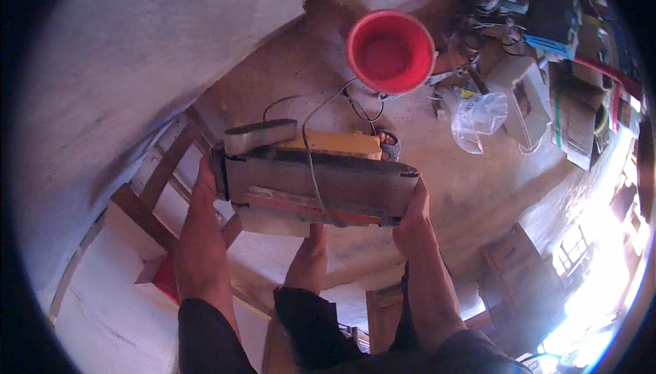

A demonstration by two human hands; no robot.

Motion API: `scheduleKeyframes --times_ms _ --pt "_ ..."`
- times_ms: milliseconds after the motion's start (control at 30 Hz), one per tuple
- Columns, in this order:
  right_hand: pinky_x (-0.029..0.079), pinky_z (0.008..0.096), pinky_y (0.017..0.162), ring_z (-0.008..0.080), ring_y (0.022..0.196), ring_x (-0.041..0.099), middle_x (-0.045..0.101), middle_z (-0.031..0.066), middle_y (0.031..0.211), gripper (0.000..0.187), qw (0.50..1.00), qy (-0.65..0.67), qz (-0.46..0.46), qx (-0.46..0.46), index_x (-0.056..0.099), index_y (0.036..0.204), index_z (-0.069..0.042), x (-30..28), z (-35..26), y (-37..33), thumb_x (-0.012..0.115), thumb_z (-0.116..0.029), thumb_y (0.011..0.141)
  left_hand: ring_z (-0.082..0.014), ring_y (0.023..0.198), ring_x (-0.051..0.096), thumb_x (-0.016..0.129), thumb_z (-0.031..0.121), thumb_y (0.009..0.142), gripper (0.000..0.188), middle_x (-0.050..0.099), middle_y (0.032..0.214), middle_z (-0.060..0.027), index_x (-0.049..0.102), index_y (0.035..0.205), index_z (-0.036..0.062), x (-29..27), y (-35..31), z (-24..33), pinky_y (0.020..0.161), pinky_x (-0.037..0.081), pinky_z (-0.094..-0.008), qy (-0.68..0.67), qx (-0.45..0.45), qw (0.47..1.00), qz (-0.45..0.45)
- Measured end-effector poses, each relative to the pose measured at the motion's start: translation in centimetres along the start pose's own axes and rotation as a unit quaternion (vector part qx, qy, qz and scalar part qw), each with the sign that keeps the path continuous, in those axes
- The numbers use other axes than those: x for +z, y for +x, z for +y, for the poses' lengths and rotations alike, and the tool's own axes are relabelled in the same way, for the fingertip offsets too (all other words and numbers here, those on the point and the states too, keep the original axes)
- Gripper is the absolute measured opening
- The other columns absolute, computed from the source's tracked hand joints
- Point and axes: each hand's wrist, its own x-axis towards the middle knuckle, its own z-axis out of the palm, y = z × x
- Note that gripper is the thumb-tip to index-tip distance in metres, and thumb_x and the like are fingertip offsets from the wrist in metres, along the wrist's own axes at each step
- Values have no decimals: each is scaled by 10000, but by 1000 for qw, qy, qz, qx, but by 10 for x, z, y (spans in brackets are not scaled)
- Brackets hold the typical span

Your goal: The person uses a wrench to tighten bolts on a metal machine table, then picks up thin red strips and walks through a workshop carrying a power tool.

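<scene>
In front of me a long, dark grey box-shaped appliance [328, 186] is held level between my two hands. Its long side faces me, with a reddish strip along the lower edge. At its left end, my left hand [206, 179] grips the dark end piece. My right hand [414, 211] is wrapped round the opposite end; its fingertips are partly hidden. A thin grey cord [309, 143] hangs across the appliance and runs toward the bucket. Behind its upper edge show a rounded grey part [260, 136] and a yellow block [342, 143]; whether they are attached, I cannot tell.
A red bucket [391, 52] stands on the floor ahead. To its right lie a clear plastic bag [476, 117], a white box-like container [523, 97] and flattened cardboard [572, 117]. Wooden framing [164, 169] leans at left by the wall. A foot [388, 143] shows beyond the appliance.
</scene>
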Motion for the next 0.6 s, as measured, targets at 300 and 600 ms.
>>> scheduleKeyframes --times_ms 300,600 --pt "482 477 1082 307 1227 618 641 106 1365 614 995 24 23 -98 608 1340 -83 -96 -33 -175 397 -589 1063 -268 1029 669 512 576 977 615 717 1175 -88 676 1289 72 82 -178 37 910 539 -396 120 83 985 -89" --pt "476 474 1080 308 1236 614 654 107 1346 608 980 174 -9 -101 613 1335 -85 -186 -41 -351 384 -582 1070 -283 1105 662 501 633 955 676 707 1238 -97 659 1321 87 128 -321 77 958 526 -425 236 82 959 -131"
